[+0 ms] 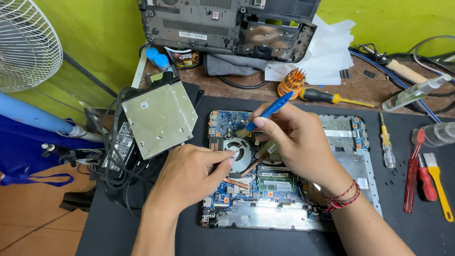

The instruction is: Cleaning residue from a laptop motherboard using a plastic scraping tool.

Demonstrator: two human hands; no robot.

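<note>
A: What is the right hand point(296, 142) doing?

B: It pinches a blue plastic-handled brush point(268, 112) between thumb and fingers, the handle slanting up toward one o'clock and the tip down on the opened laptop base with its blue circuit board point(227, 122).

A: And the left hand point(189, 175)?

B: Its fingers are curled loosely, the thumb pressed against the edge of the round grey cooling fan point(238, 152), at about three o'clock from the palm. It grips nothing.

A: Where is the fan?

B: In the board's upper left part, just below the brush tip, with a copper heat pipe point(242, 174) running off toward five o'clock.

A: What lies around?

B: At ten o'clock from the laptop, a flat silver metal optical drive point(160, 116) rests on a tangle of black cables point(113, 161). At twelve o'clock, an upturned dark laptop shell point(222, 26) leans at the back of the table. At one o'clock sit an orange round bit holder point(291, 81) and a yellow-and-black screwdriver point(332, 97). At three o'clock, on the black mat point(407, 232), lie a red toothbrush point(411, 173), a red-handled screwdriver point(426, 181) and a yellow-handled flat brush point(439, 187).
</note>
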